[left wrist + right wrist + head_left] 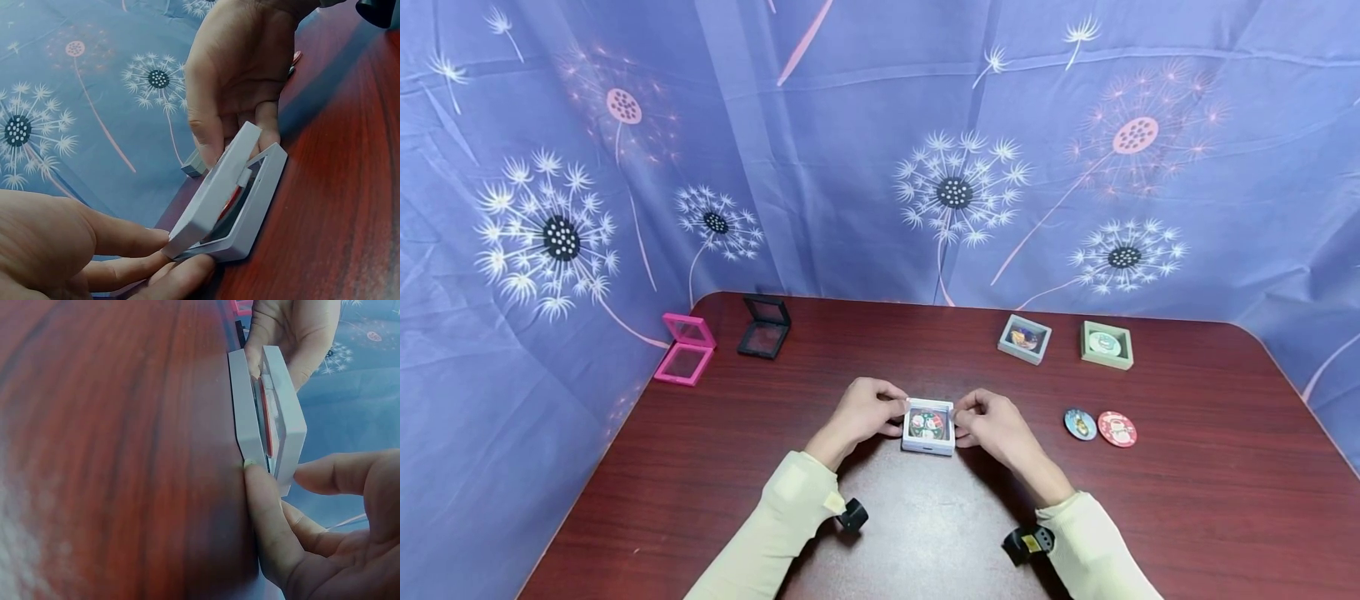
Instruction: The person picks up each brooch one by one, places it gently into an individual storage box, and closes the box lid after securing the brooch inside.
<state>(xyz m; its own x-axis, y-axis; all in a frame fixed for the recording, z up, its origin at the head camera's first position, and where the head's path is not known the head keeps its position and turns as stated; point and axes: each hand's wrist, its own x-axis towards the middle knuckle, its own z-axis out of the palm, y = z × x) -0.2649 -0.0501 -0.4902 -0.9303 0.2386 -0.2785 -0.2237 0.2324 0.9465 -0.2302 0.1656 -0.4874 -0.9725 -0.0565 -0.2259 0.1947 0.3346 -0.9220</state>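
A small white display case (928,447) lies on the table between the hands, with a round badge (928,425) inside that shows red, white and green. Its lid (215,187) is tilted partway over the base (265,194), leaving a gap at the front in the wrist views. The left hand (867,410) holds the case at its left side, fingertips at lid and base. On the opposite side the right hand (1000,427) pinches the case, one fingertip on the lid and another low against the base (245,406). The badge's red edge (267,419) shows between lid and base.
An open pink case (685,365) and an open black case (765,337) stand back left. Back right are a grey case (1025,354) and a pale green case (1107,358), each with a badge inside. A blue badge (1080,424) and red badge (1117,429) lie right.
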